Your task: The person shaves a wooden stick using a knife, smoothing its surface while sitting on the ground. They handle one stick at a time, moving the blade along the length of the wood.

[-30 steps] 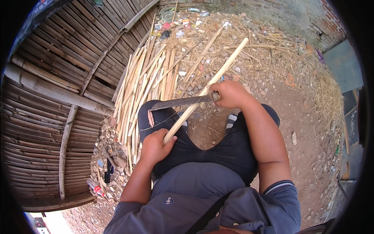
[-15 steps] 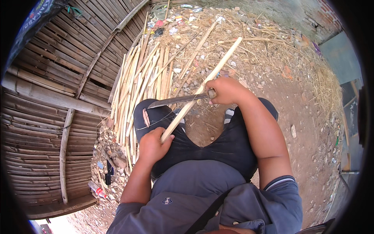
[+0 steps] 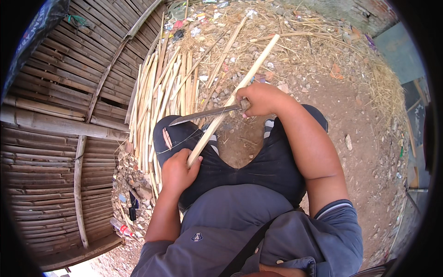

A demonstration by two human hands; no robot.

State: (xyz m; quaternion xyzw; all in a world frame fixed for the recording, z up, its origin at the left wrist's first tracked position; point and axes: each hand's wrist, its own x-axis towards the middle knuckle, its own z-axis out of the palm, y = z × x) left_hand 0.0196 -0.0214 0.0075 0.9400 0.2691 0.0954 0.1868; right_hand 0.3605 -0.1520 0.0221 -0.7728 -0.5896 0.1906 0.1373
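My left hand [image 3: 177,170] is closed around the near end of a long pale bamboo strip [image 3: 253,71], just above my left thigh. The strip slants up and away to the right, its far end over the littered ground. My right hand [image 3: 263,98] grips a long knife [image 3: 196,115] by its handle, beside the strip. Its dark blade lies across the strip and points left toward my left knee. Some fingers of the right hand are hidden behind the handle and strip. A few small reddish slivers [image 3: 167,138] rest on my left knee.
A pile of split bamboo strips [image 3: 159,90] lies beyond my left knee. Along the left stands a bamboo-slat wall [image 3: 41,171]. A plastic bottle [image 3: 121,227] lies near its foot. Straw [image 3: 385,92] and rubble cover the ground ahead and to the right.
The view has shifted a little. Both hands keep their holds, and the knife still crosses the strip at about the same place.
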